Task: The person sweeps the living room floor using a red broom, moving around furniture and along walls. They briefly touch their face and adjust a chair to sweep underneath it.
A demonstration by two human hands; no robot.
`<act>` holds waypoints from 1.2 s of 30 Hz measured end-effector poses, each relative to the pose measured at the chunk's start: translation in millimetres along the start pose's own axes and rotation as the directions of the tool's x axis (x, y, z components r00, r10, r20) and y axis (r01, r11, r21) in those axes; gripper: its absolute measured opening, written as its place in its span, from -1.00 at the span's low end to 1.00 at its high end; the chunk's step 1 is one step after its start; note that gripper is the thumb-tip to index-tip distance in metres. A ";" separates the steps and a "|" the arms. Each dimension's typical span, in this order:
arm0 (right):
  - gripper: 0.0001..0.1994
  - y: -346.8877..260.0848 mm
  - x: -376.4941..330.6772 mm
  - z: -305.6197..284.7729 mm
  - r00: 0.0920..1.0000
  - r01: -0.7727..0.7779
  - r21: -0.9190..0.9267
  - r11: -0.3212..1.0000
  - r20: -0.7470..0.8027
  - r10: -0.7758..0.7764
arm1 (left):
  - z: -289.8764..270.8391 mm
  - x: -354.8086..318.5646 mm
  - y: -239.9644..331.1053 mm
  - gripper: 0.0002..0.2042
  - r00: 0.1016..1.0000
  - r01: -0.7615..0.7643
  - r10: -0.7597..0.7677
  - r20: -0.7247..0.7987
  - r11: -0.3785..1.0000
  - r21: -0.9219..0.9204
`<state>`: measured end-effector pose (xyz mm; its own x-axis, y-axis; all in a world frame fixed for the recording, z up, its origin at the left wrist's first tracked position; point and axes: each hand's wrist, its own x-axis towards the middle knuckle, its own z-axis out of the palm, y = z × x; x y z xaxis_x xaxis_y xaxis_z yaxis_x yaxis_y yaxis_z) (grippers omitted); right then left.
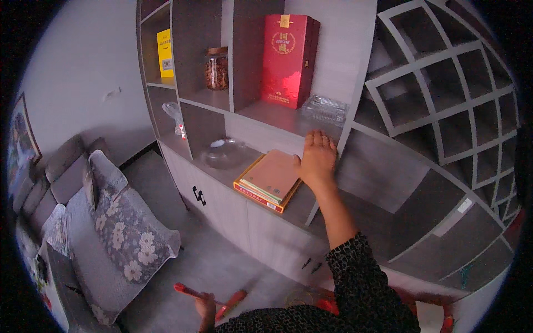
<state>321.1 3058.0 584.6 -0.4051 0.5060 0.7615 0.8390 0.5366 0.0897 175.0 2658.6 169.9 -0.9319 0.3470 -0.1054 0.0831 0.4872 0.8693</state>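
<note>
My right hand (318,159) reaches up to the cabinet with its fingers stretched out and holds nothing I can see. Its fingertips overlap the front edge of the shelf bearing a clear plastic box (325,109); whether they touch it I cannot tell. Just left of that hand, a stack of books (272,177) with a plain tan cover on top lies on the lower shelf. Low in the view, my left hand (205,307) is closed around a long red thing (187,290), whose kind I cannot make out. Another red piece (232,304) shows beside it.
A tall red gift box (288,61) and a lidded jar (216,69) stand on the upper shelves. A clear round container (223,153) sits left of the books. Lattice compartments (444,83) fill the cabinet's right side. A sofa (111,222) with flowered covers stands at left.
</note>
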 end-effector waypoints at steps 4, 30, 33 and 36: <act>-0.35 -8.5 3.7 -1.0 0.999 -0.011 -0.027 1.000 0.041 0.012 | -4.9 -0.2 7.5 -0.79 0.999 0.034 -0.034 -0.025 0.999 0.008; -0.10 -95.2 -4.8 -86.6 0.816 -0.577 0.185 -0.796 0.188 -0.547 | -26.3 40.2 -18.7 -0.70 0.998 0.064 -0.064 0.006 0.998 -0.007; -0.09 -108.2 -10.8 -102.3 0.804 -0.591 0.162 -0.790 0.195 -0.562 | -35.6 30.2 -17.0 -0.74 0.998 0.011 -0.013 0.058 0.999 0.043; -0.09 -115.0 -19.9 -105.4 0.781 -0.621 0.128 -0.773 0.189 -0.596 | -43.5 16.5 4.1 -0.76 0.998 0.036 -0.039 0.040 0.997 0.071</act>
<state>271.0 2915.1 626.8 -0.8848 0.2028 0.4195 -0.4435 -0.6427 -0.6247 144.6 2631.4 192.8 -0.9196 0.3597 -0.1582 0.0747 0.5553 0.8283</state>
